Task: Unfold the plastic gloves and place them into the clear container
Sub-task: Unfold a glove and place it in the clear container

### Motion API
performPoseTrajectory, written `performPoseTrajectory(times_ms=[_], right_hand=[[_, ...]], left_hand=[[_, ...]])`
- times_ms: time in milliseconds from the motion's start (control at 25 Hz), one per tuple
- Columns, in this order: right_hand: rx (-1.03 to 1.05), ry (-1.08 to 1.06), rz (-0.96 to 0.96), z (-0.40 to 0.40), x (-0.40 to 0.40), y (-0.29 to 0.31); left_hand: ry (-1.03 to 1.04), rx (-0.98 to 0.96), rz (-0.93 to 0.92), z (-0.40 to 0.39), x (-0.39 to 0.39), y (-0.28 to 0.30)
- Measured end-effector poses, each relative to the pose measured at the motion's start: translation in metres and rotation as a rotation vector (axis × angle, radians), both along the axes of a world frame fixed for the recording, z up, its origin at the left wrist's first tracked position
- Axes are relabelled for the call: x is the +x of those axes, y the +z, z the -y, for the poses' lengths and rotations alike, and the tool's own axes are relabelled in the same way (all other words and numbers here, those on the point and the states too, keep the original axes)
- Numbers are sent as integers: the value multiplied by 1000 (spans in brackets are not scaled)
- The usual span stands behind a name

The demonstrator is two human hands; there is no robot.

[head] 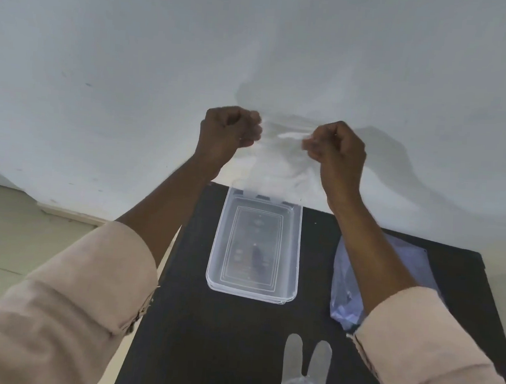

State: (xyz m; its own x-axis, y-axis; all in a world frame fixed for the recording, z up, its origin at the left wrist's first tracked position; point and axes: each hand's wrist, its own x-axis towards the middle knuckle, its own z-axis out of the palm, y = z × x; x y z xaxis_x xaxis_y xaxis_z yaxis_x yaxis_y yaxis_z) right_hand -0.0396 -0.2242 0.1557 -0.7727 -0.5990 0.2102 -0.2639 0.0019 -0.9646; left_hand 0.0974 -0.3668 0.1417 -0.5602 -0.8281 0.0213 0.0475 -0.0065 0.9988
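My left hand and my right hand are raised above the far end of the table, both fists shut on the top edge of a thin clear plastic glove. The glove hangs stretched between them, its lower end dangling just over the far rim of the clear container. That rectangular container sits on the black table and looks empty. A second plastic glove lies at the near edge of the table, fingers pointing away from me.
A bluish plastic bag lies on the table to the right of the container, partly under my right forearm. A white wall rises behind the table; pale floor shows at the left.
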Motion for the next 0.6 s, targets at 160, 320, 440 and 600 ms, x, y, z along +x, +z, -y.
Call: performPoseTrajectory(times_ms=[160, 320, 440, 600], right_hand=[[-71, -65, -158, -34, 35, -36], [207, -63, -361, -69, 55, -126], [518, -88, -339, -82, 61, -162], [699, -66, -321, -94, 68, -176]], left_hand=[[6, -249, -10, -28, 27, -22], [-30, -555, 430, -52, 63, -119], [-81, -628, 673, -60, 77, -159], [-114, -697, 789, -70, 83, -171]])
